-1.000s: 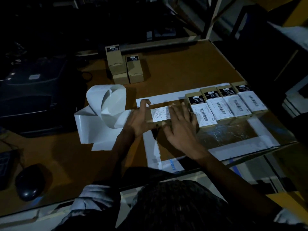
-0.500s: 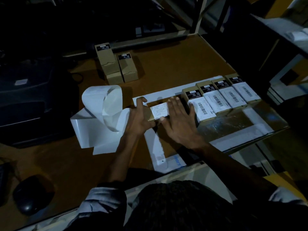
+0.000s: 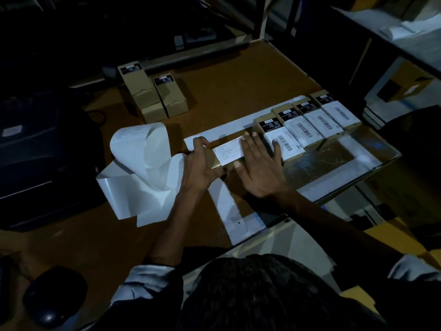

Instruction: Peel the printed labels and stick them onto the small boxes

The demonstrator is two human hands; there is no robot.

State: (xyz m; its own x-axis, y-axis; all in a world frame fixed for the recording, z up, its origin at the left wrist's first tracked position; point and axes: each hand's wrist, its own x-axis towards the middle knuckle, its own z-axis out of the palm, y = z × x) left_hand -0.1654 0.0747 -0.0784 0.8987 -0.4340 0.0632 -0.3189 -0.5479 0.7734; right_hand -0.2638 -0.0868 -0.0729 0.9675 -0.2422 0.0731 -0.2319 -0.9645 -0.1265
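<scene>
Dim packing office: brown desk (image 3: 226,75), computer mouse (image 3: 53,296), black printer (image 3: 35,163), boxed stock (image 3: 152,91).

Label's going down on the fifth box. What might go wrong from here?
1. The right hand lies flat across the white printed label; uneven pressing may trap a crease or set it crooked.
2. The left hand grips the small brown cardboard box; it may slide if released.
3. The curled white backing strip could snag that wrist.

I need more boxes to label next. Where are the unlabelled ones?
In the head view, the unlabelled boxes stand in a small cluster at the far left of the table, beyond the curled label strip.
</scene>
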